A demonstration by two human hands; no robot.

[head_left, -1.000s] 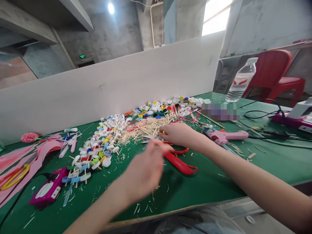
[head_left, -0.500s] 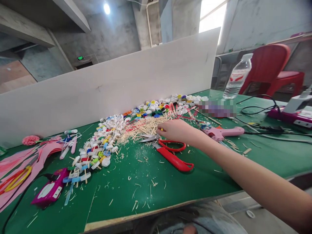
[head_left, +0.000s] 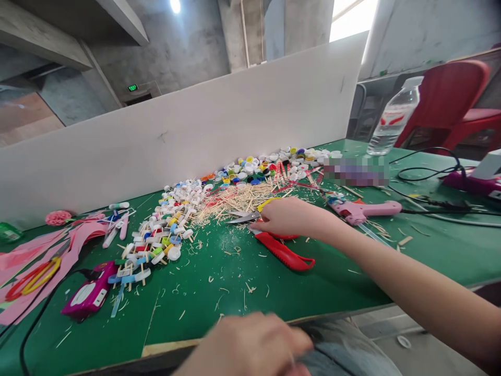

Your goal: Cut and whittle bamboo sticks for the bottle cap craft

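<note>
My right hand (head_left: pixel 291 220) reaches over the middle of the table, fingers closed round a pair of scissors (head_left: pixel 243 216) near the pivot. The blades point left, and a yellow handle shows above the fingers; part of the handles is hidden by the hand. Directly below it lies a red utility knife (head_left: pixel 285 251), its front end near the thumb. My left hand (head_left: pixel 250 342) is low at the table's front edge, smeared by motion, so its grip is unclear. Behind the scissors spreads a heap of thin wooden sticks (head_left: pixel 238 201).
Bottle caps with sticks (head_left: pixel 166 235) are piled at left, more loose caps (head_left: pixel 250 167) at the back board (head_left: pixel 195 130). A pink glue gun (head_left: pixel 362 210), water bottle (head_left: pixel 396 117) and cables stand right. A purple power strip (head_left: pixel 92 290) and second scissors (head_left: pixel 33 279) lie left.
My right hand has come down onto the scissors, and their yellow handle now shows above it. My left hand has risen into view at the bottom. The view has shifted slightly.
</note>
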